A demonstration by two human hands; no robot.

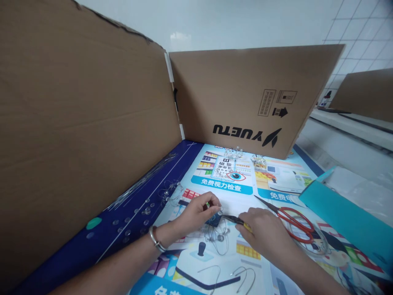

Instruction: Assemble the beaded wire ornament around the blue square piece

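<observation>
My left hand [204, 209] pinches a small shiny piece that looks like a clear bead on wire [220, 211]; my fingers cover most of it. Closed around yellow-and-black handles, my right hand [260, 227] holds pliers [233, 219] whose tips reach that piece. Whether the jaws grip it is too small to tell. Directly below the left fingers lie a dark blue square [214, 220] and a tangle of thin wire with clear beads [219, 235]. Bent wire hooks [245, 276] rest nearer to me. Red-handled scissors [294, 223] lie just beyond my right hand.
Cardboard panels [251, 90] wall off the back and left. Straight wires [141, 184], loose clear beads [127, 227] and a green piece [93, 223] lie on the blue left strip. Beaded wire clusters [233, 153] sit at the back. A turquoise box [346, 221] stands right, beside a wire coil [321, 243].
</observation>
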